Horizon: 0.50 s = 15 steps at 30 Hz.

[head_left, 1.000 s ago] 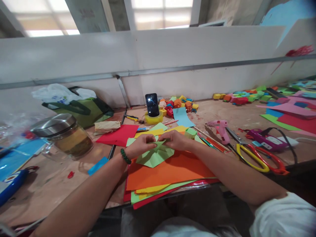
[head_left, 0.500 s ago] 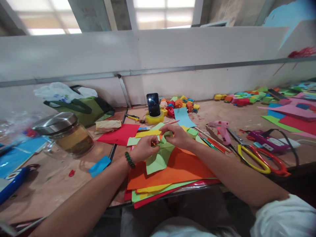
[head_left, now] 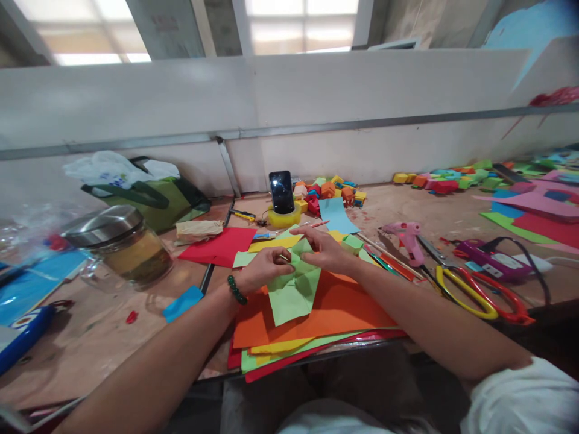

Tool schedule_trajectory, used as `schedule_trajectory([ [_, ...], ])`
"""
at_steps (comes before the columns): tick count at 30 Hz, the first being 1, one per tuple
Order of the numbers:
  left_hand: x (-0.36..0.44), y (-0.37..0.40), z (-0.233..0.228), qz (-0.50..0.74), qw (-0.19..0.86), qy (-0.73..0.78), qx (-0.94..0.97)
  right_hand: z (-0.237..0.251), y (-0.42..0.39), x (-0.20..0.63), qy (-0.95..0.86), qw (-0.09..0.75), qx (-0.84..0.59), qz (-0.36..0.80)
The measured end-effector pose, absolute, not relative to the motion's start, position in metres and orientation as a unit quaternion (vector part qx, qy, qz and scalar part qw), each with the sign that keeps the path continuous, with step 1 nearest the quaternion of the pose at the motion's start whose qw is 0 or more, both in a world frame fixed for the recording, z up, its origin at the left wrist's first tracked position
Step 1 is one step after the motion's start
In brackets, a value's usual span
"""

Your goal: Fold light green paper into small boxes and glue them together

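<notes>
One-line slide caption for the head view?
Both hands, left and right, pinch a creased green sheet over an orange sheet.

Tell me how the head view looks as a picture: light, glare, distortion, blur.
Head view: the windows at the top are blown out white; strong wide-angle bending curves the white wall rail; the jar and clutter at the left edge look soft and smeared; the green paper between the left hand and right hand is evenly lit, with only soft shadows.

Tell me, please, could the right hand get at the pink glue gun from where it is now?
Probably yes. The right hand pinches the green paper, so it must release first; the pink glue gun lies to its right, with only loose sticks on the table between.
</notes>
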<state>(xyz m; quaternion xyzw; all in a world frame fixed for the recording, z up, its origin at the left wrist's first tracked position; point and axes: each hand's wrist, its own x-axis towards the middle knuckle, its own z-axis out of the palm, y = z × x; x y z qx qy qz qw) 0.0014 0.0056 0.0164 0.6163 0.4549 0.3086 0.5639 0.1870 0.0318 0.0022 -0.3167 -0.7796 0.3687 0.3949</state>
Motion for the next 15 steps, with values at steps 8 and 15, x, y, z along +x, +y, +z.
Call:
schedule_trajectory([
  [8,-0.003,0.010,0.017,0.330,0.579,0.490,0.562,0.005,0.048,0.200,-0.767,0.353,-0.367,0.390],
  [15,-0.003,0.010,0.015,0.332,0.523,0.480,0.621,0.009,0.043,0.198,-0.776,0.280,-0.336,0.454],
])
